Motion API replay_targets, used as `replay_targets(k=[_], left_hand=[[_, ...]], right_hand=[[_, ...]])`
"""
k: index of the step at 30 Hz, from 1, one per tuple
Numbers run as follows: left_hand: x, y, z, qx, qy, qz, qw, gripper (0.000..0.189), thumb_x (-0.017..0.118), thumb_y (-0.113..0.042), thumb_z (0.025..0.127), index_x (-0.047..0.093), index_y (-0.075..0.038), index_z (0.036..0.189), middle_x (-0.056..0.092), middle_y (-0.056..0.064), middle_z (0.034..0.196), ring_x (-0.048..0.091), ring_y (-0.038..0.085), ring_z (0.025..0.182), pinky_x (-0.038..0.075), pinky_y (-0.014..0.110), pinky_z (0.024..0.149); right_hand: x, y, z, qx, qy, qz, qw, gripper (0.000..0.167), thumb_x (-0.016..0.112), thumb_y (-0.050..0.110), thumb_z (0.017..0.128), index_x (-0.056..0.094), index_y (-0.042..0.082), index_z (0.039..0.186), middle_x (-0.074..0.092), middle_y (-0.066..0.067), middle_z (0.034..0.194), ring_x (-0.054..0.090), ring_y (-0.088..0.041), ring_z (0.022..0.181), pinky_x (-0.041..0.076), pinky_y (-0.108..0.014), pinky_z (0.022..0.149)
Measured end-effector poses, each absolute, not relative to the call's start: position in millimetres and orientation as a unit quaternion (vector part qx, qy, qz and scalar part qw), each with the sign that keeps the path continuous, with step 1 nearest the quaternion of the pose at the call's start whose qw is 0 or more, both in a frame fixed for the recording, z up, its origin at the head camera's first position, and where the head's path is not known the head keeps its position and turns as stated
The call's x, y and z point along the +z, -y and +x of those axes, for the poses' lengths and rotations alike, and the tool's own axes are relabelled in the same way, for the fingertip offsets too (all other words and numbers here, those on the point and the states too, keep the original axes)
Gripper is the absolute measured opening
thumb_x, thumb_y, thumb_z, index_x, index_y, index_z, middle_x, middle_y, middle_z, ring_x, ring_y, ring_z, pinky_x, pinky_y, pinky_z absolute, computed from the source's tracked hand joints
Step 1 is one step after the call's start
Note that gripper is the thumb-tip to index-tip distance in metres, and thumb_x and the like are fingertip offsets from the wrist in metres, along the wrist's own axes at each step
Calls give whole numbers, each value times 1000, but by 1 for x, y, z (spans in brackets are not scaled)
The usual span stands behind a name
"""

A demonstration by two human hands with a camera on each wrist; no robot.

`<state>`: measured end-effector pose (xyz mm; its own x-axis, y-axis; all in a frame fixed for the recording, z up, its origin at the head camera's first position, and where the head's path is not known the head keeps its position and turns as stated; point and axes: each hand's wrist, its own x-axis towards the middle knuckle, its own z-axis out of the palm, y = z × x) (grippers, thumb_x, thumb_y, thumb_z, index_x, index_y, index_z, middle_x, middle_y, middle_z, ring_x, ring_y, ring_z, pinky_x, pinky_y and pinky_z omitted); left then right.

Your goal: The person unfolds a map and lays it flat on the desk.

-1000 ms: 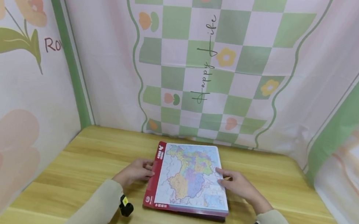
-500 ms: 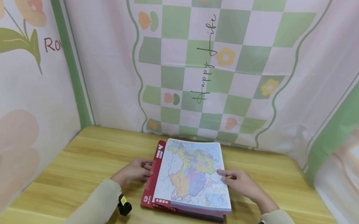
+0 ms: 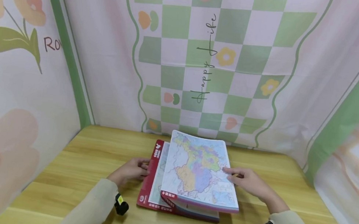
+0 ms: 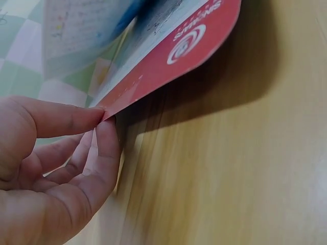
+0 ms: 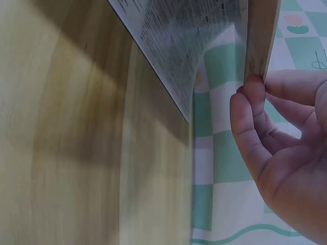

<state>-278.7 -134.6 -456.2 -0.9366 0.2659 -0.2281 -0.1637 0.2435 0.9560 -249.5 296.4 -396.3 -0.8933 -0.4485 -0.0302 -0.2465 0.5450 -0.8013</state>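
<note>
Two laminated-looking maps lie one over the other at the middle of the table. The upper map (image 3: 198, 166), with coloured regions on pale blue, is raised and shifted right of the red-edged lower map (image 3: 149, 182). My left hand (image 3: 131, 171) pinches the lower map's red left edge between thumb and fingers; in the left wrist view that red border (image 4: 168, 61) stands off the wood. On the other side, my right hand (image 3: 248, 182) pinches the upper map's right edge. A sheet of small print (image 5: 173, 46) shows below that edge in the right wrist view.
The wooden table (image 3: 67, 188) reaches back to a green-and-white checked curtain (image 3: 200, 73). Printed cloth (image 3: 6, 81) hangs at the left and more cloth (image 3: 354, 154) at the right. Black wrist cameras (image 3: 121, 205) sit on both sleeves.
The upper map has risen and slid right with my right hand, baring the lower map's printed face along its left side. My left hand has drifted slightly left with the lower map.
</note>
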Motion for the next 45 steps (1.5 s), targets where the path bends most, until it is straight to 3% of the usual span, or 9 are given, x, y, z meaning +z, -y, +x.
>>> replay_targets(k=[24, 37, 41, 45], left_hand=[[-455, 164, -274, 601, -784, 10, 155, 60, 63, 10, 87, 46, 5, 145, 63, 17, 112, 65, 27, 95, 59, 39, 81], [-446, 185, -273, 586, -798, -14, 140, 59, 62, 8, 89, 46, 3, 145, 63, 17, 116, 65, 28, 99, 59, 39, 83], [-444, 189, -273, 576, -806, -21, 136, 57, 61, 6, 90, 46, 3, 145, 63, 18, 118, 65, 28, 100, 58, 39, 84], [-444, 194, -273, 572, -809, -18, 134, 57, 61, 6, 90, 46, 4, 145, 64, 19, 118, 65, 28, 100, 58, 39, 84]], right_hand=[[-386, -320, -243, -436, -870, -187, 133, 46, 56, 27, 104, 53, 4, 144, 46, -25, 148, 62, -26, 111, 57, -41, 86], [-378, -339, -238, -450, -864, -183, 135, 47, 55, 25, 105, 50, 3, 147, 43, -26, 149, 54, -37, 124, 56, -34, 89], [-377, -344, -237, -452, -864, -176, 134, 48, 56, 26, 104, 50, 5, 147, 44, -25, 150, 55, -31, 124, 56, -35, 89], [-377, -349, -236, -460, -861, -169, 136, 48, 57, 25, 104, 50, 2, 146, 42, -27, 150, 60, -12, 114, 56, -32, 87]])
